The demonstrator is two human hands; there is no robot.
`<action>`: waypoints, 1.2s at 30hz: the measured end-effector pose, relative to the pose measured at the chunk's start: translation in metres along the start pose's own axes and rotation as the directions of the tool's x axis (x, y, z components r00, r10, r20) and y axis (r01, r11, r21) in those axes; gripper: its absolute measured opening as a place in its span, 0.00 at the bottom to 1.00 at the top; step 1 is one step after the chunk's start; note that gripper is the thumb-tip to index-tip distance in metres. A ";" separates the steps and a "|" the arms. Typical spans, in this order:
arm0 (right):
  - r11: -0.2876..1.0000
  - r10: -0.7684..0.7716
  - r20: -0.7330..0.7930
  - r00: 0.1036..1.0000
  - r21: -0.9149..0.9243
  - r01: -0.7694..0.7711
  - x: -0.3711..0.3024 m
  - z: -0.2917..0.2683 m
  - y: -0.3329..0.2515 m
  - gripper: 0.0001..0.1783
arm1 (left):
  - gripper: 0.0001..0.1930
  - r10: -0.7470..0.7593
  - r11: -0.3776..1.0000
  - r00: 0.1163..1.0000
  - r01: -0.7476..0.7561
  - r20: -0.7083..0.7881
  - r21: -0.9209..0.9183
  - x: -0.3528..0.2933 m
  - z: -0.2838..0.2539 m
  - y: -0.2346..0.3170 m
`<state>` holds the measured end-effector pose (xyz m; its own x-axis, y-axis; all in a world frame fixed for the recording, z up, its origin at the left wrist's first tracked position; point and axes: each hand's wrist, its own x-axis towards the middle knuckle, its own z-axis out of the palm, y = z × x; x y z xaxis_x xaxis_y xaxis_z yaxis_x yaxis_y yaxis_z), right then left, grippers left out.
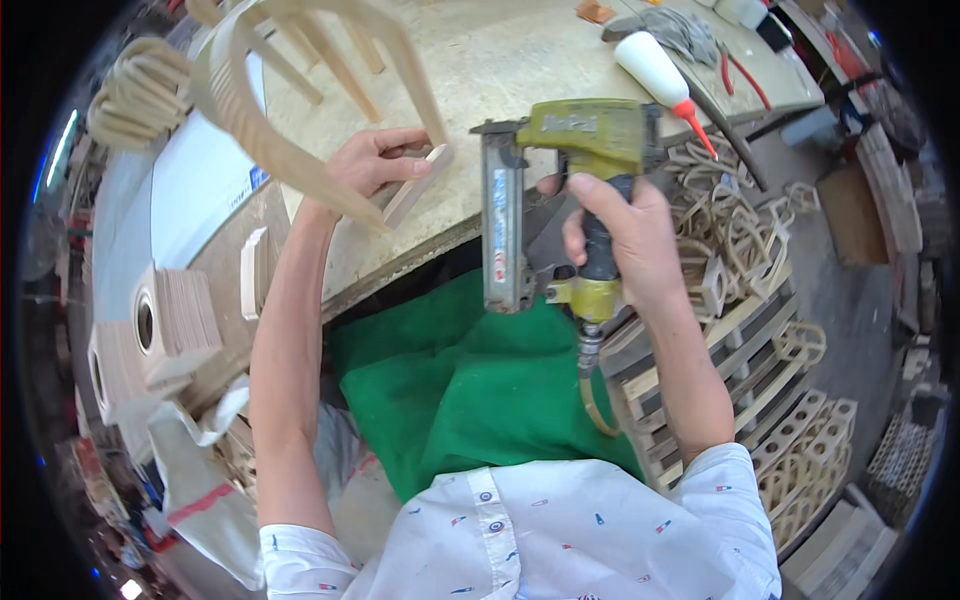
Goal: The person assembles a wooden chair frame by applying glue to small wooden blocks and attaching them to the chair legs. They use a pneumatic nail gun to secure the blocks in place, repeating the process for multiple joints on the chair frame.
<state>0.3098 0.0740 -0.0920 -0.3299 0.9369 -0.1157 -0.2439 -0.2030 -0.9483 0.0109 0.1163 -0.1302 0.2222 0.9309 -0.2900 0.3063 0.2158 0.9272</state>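
Note:
My right hand (635,225) is wrapped round the dark grip of a yellow-green pneumatic nail gun (590,125). Its long grey magazine hangs on the left side, and an air hose (590,395) runs down from the handle. At the table's near edge, my left hand (370,165) pinches a short pale wooden slat (418,187). This slat spans between two ends of a curved wooden frame (240,130) with several legs, tilted on the tabletop. The nail gun is held to the right of the slat, apart from it.
On the worktable (500,50) lie a white glue bottle with a red nozzle (650,70), grey gloves (685,35) and red-handled pliers (740,75). Stacked wooden panels with round holes (180,325) stand at left. Several wooden loops (740,230) pile on a slatted pallet (700,350) at right.

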 end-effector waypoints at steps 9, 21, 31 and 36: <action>0.954 0.029 0.068 0.997 -0.300 -0.007 0.015 -0.004 -0.028 0.13 | 0.29 0.042 0.999 0.999 -0.042 0.024 0.001 0.002 0.000 -0.004; 0.960 0.106 0.135 0.985 -0.273 -0.065 0.027 0.012 -0.021 0.16 | 0.28 0.036 0.999 0.999 -0.036 -0.005 0.021 0.003 0.000 -0.007; 0.477 -0.079 0.272 0.959 -0.835 0.276 0.004 0.017 -0.071 0.16 | 0.25 0.043 0.996 0.998 -0.039 0.047 -0.076 0.008 -0.003 -0.011; -0.151 -0.302 0.775 0.555 -0.613 0.775 0.013 0.005 -0.016 0.28 | 0.27 0.071 0.997 0.996 -0.071 0.044 -0.014 0.010 -0.004 -0.016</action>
<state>0.3047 0.0883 -0.0768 -0.8164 0.3602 0.4513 0.3407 0.9315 -0.1273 0.0041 0.1231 -0.1471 0.2838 0.9301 -0.2332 0.2766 0.1534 0.9487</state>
